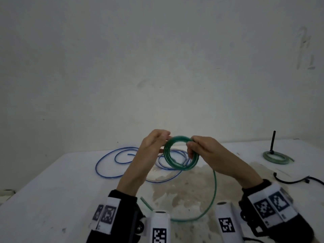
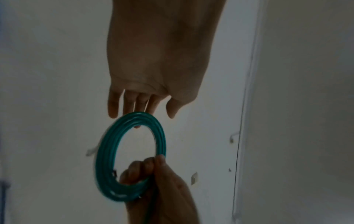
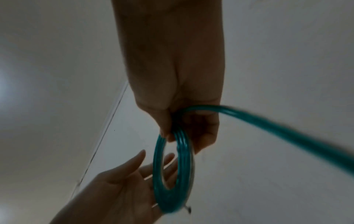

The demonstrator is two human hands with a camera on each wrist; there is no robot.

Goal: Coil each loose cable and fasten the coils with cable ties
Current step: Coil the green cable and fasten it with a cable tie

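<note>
A green cable coil (image 1: 181, 153) hangs in the air above the white table (image 1: 52, 190). My right hand (image 1: 194, 148) grips its right side, fingers curled through the ring. My left hand (image 1: 157, 139) is beside the coil's upper left rim with its fingers straight. In the left wrist view the straight fingers (image 2: 138, 104) reach the top of the coil (image 2: 130, 157). The right wrist view shows my right hand (image 3: 184, 125) pinching the coil (image 3: 172, 174). The loose green tail (image 1: 214, 190) drops from the coil and curves over the table.
A loose blue cable (image 1: 108, 165) sprawls on the table behind my hands. At the far right lies a pale green coil (image 1: 277, 157) with a black cable tie (image 1: 272, 141) standing up from it. More black cable ties (image 1: 298, 180) lie near the right edge.
</note>
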